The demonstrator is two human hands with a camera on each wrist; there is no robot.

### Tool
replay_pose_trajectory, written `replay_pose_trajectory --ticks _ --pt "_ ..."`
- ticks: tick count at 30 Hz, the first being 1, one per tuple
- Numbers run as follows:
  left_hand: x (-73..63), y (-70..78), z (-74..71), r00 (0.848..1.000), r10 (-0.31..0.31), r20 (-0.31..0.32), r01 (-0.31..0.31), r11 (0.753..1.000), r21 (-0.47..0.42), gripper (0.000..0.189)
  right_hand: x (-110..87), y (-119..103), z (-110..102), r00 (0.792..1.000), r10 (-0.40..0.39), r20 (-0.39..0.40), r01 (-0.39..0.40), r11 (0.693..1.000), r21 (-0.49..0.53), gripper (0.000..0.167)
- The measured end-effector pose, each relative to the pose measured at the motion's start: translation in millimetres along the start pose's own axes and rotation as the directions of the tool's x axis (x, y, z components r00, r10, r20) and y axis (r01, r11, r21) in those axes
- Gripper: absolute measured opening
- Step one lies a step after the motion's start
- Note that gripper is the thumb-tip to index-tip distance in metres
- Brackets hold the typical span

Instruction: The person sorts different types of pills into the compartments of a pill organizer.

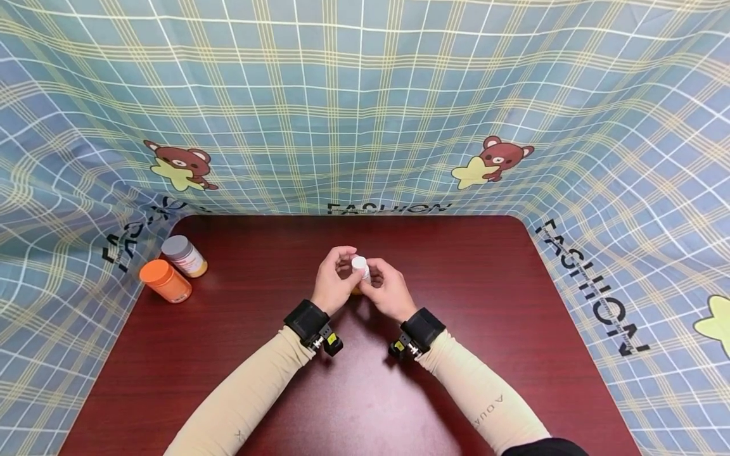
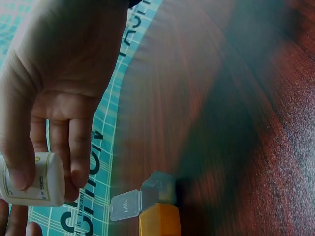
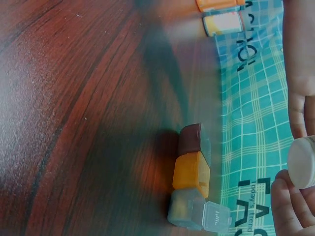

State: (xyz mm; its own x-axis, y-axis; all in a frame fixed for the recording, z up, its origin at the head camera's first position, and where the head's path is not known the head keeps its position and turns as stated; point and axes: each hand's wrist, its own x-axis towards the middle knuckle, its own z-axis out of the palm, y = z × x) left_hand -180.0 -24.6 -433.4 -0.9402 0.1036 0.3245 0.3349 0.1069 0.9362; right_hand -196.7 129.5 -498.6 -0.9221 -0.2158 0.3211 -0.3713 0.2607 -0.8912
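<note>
A small white pill bottle (image 1: 359, 262) with a printed label is held over the middle of the table. My left hand (image 1: 333, 282) grips it, thumb (image 2: 19, 169) pressed across the label and fingers behind. From the other side my right hand (image 1: 390, 292) holds the same bottle between thumb and fingers. The bottle's flat white end (image 3: 301, 163) faces the right wrist camera. Under the hands stands a pill organizer (image 3: 192, 172) with a dark, an orange and a clear compartment. The lid (image 3: 216, 217) of the clear compartment is flipped open. In the head view the hands mostly hide this organizer.
At the table's left edge stand an orange bottle (image 1: 166, 282) and, beside it, a grey-capped bottle (image 1: 185, 256) with a pale label. Plaid cloth (image 1: 365, 126) hangs along the back and both sides of the dark red table (image 1: 256, 253).
</note>
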Motion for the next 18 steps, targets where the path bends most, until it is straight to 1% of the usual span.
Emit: replay_pose_trajectory --ticks 3,5,8,10,12,13,16,18 --pt "0.4 -1.0 -1.6 0.999 0.025 0.044 -0.025 1.0 -0.002 0.036 -0.1 -0.7 -0.8 1.0 0.002 0.002 -0.002 1.0 -0.018 0.031" --pt "1.2 -1.4 -2.8 0.996 0.036 0.081 -0.034 0.999 -0.027 0.037 -0.3 -1.4 -1.0 1.0 0.009 0.006 -0.009 1.0 -0.015 0.031" --pt "1.9 -0.7 -4.4 0.99 0.042 0.134 -0.032 0.997 -0.072 0.046 -0.4 -1.5 -1.2 1.0 0.023 0.007 -0.023 1.0 0.002 0.032" --pt "2.1 0.3 -4.5 0.989 0.041 0.143 -0.029 0.996 -0.087 0.053 -0.8 -1.7 -1.8 1.0 0.015 0.006 -0.015 1.0 0.009 0.034" --pt "1.6 2.1 -3.4 0.992 0.03 0.123 -0.022 0.998 -0.064 0.057 -1.4 -11.8 -4.2 1.0 0.01 0.013 -0.01 1.0 0.004 0.035" --pt "1.5 2.4 -2.3 0.994 0.027 0.103 -0.023 0.999 -0.041 0.058 -1.4 -11.6 -4.5 1.0 -0.001 0.013 0.001 1.0 -0.008 0.036" --pt "3.4 -11.1 2.1 1.0 0.001 0.028 -0.003 0.999 0.051 0.058 -1.5 -12.2 -5.0 1.0 -0.012 0.016 0.013 0.999 -0.044 0.037" --pt "5.0 -21.4 3.8 1.0 -0.007 -0.002 0.007 0.995 0.102 0.056 -1.6 -8.4 -4.0 1.0 -0.016 0.014 0.016 0.998 -0.064 0.036"
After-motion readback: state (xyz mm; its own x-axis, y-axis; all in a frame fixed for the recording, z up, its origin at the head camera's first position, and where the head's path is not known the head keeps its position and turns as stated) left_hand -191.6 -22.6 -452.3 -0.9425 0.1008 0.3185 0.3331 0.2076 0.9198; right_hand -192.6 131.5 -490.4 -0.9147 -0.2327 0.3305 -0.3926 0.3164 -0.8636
